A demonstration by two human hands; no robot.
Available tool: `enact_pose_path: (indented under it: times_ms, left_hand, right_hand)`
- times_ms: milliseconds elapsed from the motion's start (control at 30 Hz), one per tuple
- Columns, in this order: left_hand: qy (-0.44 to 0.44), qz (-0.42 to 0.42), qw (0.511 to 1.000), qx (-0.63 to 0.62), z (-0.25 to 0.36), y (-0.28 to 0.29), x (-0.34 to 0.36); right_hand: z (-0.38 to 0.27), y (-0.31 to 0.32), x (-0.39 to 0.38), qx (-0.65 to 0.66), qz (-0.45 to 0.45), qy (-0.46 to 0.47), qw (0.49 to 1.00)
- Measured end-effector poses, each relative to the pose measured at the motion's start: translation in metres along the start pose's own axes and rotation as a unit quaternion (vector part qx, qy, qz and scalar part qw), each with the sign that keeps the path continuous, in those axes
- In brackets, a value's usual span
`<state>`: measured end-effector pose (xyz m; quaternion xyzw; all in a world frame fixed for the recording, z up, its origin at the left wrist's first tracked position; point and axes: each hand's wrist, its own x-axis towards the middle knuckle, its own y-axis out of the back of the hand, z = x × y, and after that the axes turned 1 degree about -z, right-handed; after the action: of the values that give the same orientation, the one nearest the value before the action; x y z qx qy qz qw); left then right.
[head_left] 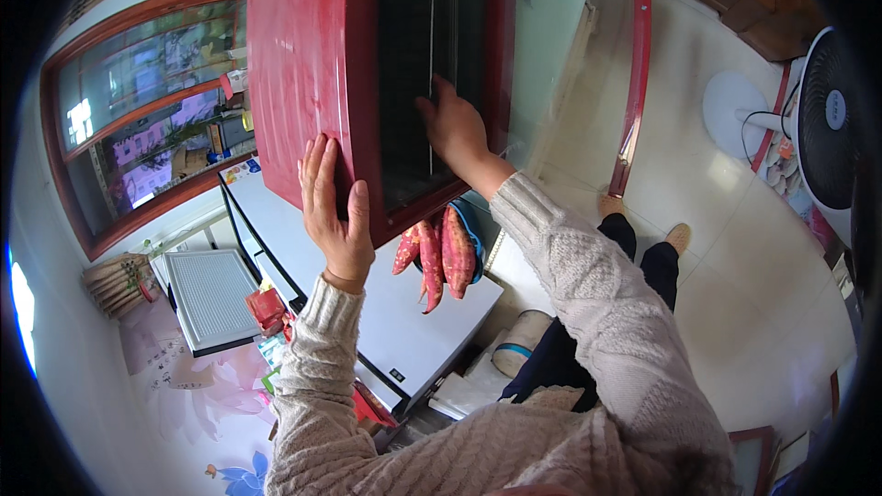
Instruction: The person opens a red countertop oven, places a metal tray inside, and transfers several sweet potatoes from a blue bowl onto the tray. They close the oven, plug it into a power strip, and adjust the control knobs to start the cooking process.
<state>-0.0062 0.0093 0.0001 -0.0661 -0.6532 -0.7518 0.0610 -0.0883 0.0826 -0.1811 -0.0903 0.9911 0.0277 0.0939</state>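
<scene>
My left hand (333,211) rests with fingers stretched out against the side of a glossy red cabinet (296,46). On the cabinet's dark glass front (406,28), my right hand (459,133) touches a vertical metal-edged strip, thumb and index finger apart; its other fingers are partly hidden. Just below the cabinet, red-skinned sweet potatoes (432,253) lie in a blue container (475,234) on a white-topped appliance (432,331).
A wood-framed window (87,174) and white ribbed tray (204,298) are left. A pale glass sheet (542,55) stands beside the cabinet. A black-and-white fan (831,156) is right, a cylindrical tin (519,340) below. My legs and slippers (678,237) show on the tiled floor.
</scene>
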Motion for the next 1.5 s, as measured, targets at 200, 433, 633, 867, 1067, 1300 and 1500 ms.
enact_pose_path:
  times_ms: [200,433,633,867,1067,1300,1500]
  left_hand:
    - [0.006,-0.005,1.0,-0.019,-0.006,0.0,0.0]
    - [0.002,0.001,1.0,-0.03,-0.008,-0.002,0.0]
    - [0.003,-0.002,1.0,-0.019,-0.007,-0.002,-0.001]
    - [0.009,-0.001,1.0,-0.014,-0.007,-0.001,-0.001]
    - [0.005,0.006,1.0,-0.018,-0.009,-0.003,-0.002]
    - [0.016,0.008,1.0,-0.018,-0.007,-0.004,-0.003]
    - [0.023,0.007,1.0,-0.013,-0.005,-0.003,-0.004]
  right_hand:
    - [-0.01,-0.021,0.006,0.003,0.01,-0.066,0.998]
    - [0.001,-0.024,0.009,-0.004,0.031,-0.052,0.998]
    - [-0.001,-0.019,0.001,-0.043,0.025,-0.053,0.997]
    - [-0.004,-0.011,-0.002,-0.026,0.003,-0.053,0.998]
    - [0.01,0.0,-0.006,-0.007,0.142,-0.055,0.988]
    - [0.029,-0.001,-0.004,-0.009,0.073,-0.105,0.992]
    - [0.017,-0.002,-0.005,0.013,0.068,-0.107,0.992]
